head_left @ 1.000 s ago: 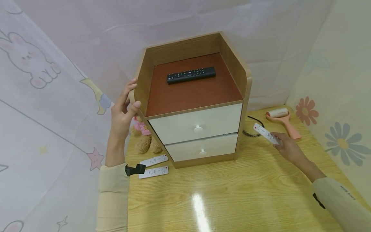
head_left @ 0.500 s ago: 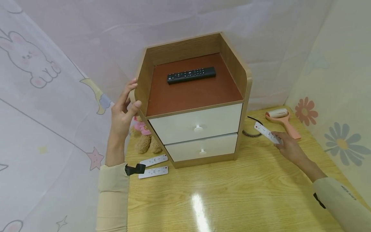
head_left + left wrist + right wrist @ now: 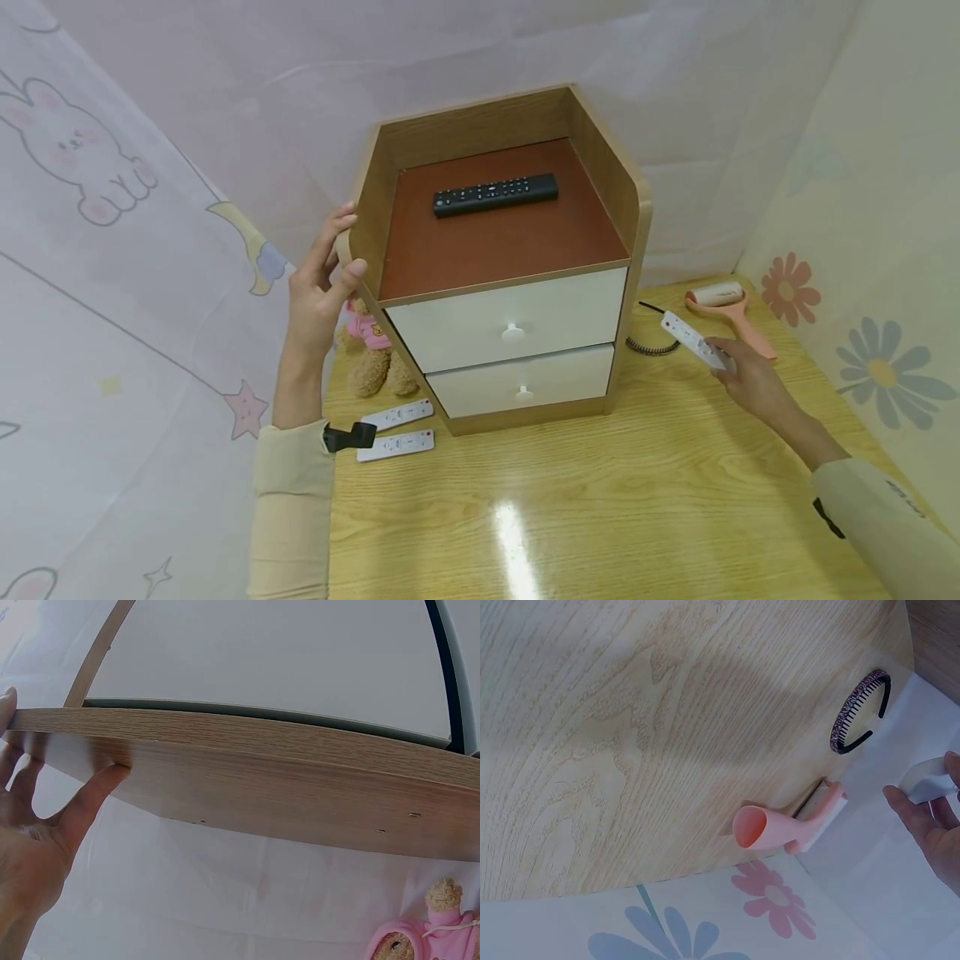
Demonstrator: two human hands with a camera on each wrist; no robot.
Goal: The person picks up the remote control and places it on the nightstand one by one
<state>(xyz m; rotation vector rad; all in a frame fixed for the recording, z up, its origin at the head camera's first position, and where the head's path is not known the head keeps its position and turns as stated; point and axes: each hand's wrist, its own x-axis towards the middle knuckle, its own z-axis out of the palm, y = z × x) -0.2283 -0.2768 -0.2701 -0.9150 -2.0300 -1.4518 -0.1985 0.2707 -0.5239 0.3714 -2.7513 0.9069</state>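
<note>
My left hand [image 3: 313,296] grips the left side panel of a small wooden cabinet [image 3: 628,225], thumb at the panel's front edge. In the left wrist view, its fingers [image 3: 101,791] lie against the panel's outer face. A black remote control [image 3: 495,194] lies on the cabinet's brown top. At the right, my right hand [image 3: 750,379] holds a white remote control [image 3: 686,335] by one end, above the table; the right wrist view shows that remote [image 3: 928,780] end-on between fingers and thumb. Two more white remotes [image 3: 396,445] lie by the cabinet's front left corner.
The cabinet has two white drawers [image 3: 442,333] with round knobs. A teddy bear in pink [image 3: 369,329] sits at its left. To the right lie a toothed headband [image 3: 844,724] and a pink lint roller [image 3: 780,829] on the wooden table [image 3: 637,517]. Printed curtains surround it.
My right hand and the white remote have shifted very slightly to the right. The left hand keeps its hold on the cabinet.
</note>
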